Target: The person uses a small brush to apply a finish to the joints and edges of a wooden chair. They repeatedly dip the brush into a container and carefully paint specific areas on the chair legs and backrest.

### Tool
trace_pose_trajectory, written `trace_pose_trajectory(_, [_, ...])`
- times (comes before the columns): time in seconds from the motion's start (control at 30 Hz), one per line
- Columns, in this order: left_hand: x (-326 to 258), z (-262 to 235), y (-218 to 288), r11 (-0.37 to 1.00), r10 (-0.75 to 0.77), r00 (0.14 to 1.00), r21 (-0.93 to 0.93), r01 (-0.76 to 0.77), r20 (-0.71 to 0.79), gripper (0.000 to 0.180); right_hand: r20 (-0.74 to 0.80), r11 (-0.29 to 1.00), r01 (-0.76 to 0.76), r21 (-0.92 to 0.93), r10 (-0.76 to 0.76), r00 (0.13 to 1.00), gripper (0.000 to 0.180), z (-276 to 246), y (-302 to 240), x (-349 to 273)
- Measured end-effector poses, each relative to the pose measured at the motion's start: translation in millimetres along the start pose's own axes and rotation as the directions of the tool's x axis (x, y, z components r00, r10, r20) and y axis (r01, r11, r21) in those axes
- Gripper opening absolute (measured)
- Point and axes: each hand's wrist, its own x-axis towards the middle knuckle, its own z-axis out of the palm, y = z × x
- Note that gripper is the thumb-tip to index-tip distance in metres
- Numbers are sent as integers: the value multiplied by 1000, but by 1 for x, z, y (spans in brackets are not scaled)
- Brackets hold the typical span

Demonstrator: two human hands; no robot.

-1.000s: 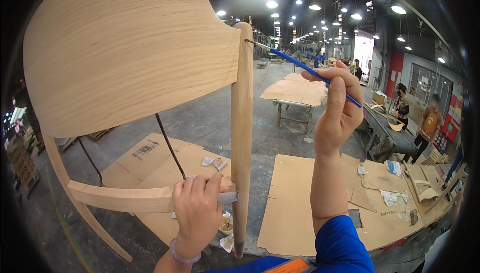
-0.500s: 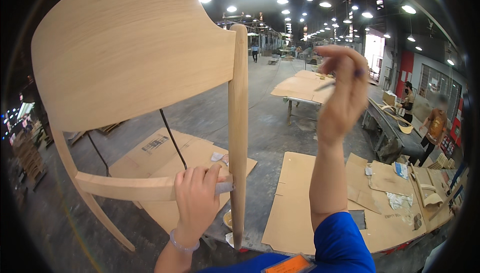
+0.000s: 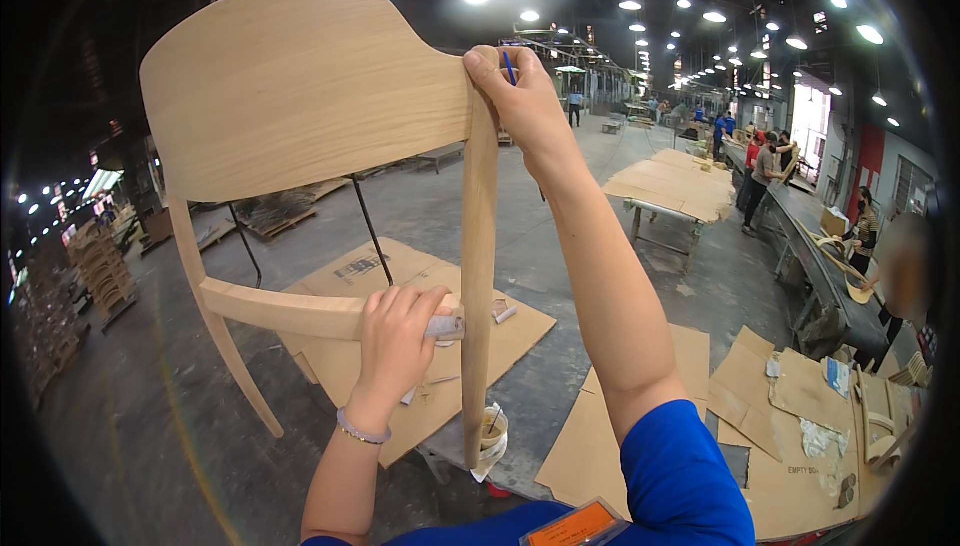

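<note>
A pale, bare-wood chair frame [image 3: 320, 96] stands before me, with a broad curved backrest, two legs and a lower cross rail [image 3: 280, 312]. My left hand [image 3: 397, 334] is closed over the rail's right end, by the right leg [image 3: 479, 276]. A grey rolled piece [image 3: 445, 328], perhaps sandpaper, sticks out from under its fingers. High on the right, my right hand [image 3: 520, 96] grips the top of the right post where it meets the backrest. A thin blue stick [image 3: 509, 68], like a pen, shows between its fingers; the palm side is hidden.
Two dark rods [image 3: 371, 231] slant below the backrest. Flat cardboard [image 3: 420, 256] with a small roll [image 3: 504, 312] lies beneath, near a small tub [image 3: 494, 426]. More cardboard [image 3: 600, 436] spreads at right. Farther off are a covered table [image 3: 670, 186], a conveyor [image 3: 815, 266] and several people.
My right hand has come from raised in the air at right onto the top of the right post. My left hand stays on the rail. The view has shifted toward the right.
</note>
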Motion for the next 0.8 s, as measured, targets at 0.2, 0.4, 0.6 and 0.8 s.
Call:
trace_pose_trajectory(0.2, [6, 8, -9, 999, -32, 999, 32, 31, 8, 30, -15, 996, -17, 91, 18, 1000, 67, 4, 21, 9])
trace_pose_trajectory(0.4, [7, 9, -22, 996, -91, 994, 4, 91, 53, 43, -209, 987, 134, -90, -151, 966, 54, -4, 43, -11])
trace_pose_trajectory(0.6, [17, 0, -35, 849, -378, 902, -311, 427, 206, 44, 68, 990, -112, -89, 118, 991, 21, -6, 58, -132])
trace_pose_trajectory(0.8, [31, -7, -38, 767, -358, 866, -420, 485, 348, 66, 305, 929, 187, -319, -86, 948, 27, 40, 62, -182])
